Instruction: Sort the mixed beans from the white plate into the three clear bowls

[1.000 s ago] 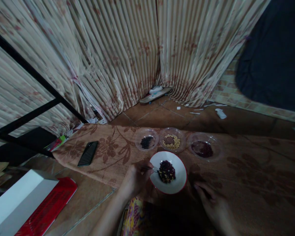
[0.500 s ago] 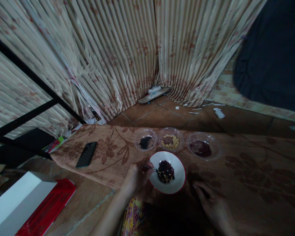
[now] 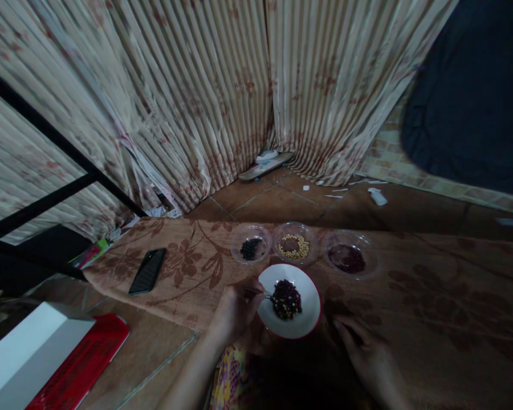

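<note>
My left hand [image 3: 235,310] is closed on thin metal tweezers [image 3: 260,294], whose tips reach into a heap of mixed dark and yellow beans [image 3: 286,299] in a white bowl [image 3: 306,319] with a red rim. My right hand [image 3: 365,356] rests flat on the brown floral cloth [image 3: 431,296] to the right of the bowl, fingers stretched out, holding nothing. Behind the bowl stand three clear plastic cups in a row: one with black beans [image 3: 250,248], one with yellow beans [image 3: 294,246], one with dark red beans [image 3: 347,258].
A black phone [image 3: 147,271] lies on the cloth at the left. A white and red box [image 3: 47,364] sits on the floor at the lower left. Striped curtains [image 3: 222,97] hang behind, with a sandal [image 3: 267,163] at their foot. A black metal frame [image 3: 55,188] crosses the left side.
The view has drifted slightly. My left hand keeps the tweezers at the bean heap with barely any movement, and my right hand stays on the cloth.
</note>
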A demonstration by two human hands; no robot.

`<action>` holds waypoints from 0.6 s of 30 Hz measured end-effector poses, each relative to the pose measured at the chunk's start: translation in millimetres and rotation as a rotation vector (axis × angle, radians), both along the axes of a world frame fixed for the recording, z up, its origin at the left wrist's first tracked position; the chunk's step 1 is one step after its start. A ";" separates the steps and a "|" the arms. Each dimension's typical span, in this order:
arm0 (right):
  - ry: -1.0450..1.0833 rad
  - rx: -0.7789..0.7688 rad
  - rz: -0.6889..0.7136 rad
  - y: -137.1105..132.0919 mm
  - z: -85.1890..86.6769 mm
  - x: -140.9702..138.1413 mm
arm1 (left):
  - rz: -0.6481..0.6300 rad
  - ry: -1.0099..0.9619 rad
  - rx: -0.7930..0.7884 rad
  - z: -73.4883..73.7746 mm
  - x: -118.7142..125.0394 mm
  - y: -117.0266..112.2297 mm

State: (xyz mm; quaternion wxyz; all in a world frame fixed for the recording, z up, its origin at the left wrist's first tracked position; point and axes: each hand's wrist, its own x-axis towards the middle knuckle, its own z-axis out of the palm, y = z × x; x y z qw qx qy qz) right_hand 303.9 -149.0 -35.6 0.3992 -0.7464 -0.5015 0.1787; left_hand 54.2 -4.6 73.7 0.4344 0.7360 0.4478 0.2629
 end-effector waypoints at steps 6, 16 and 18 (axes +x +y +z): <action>0.016 0.006 0.010 0.3 -5.7 0.4 | 0.072 -0.073 -0.034 21.9 2.5 4.9; 0.021 0.063 0.017 5.3 -1.6 -0.5 | 0.028 -0.332 0.079 35.4 50.1 53.3; 0.025 0.072 0.001 5.9 2.0 -1.2 | 0.045 -0.310 0.109 28.9 63.8 66.8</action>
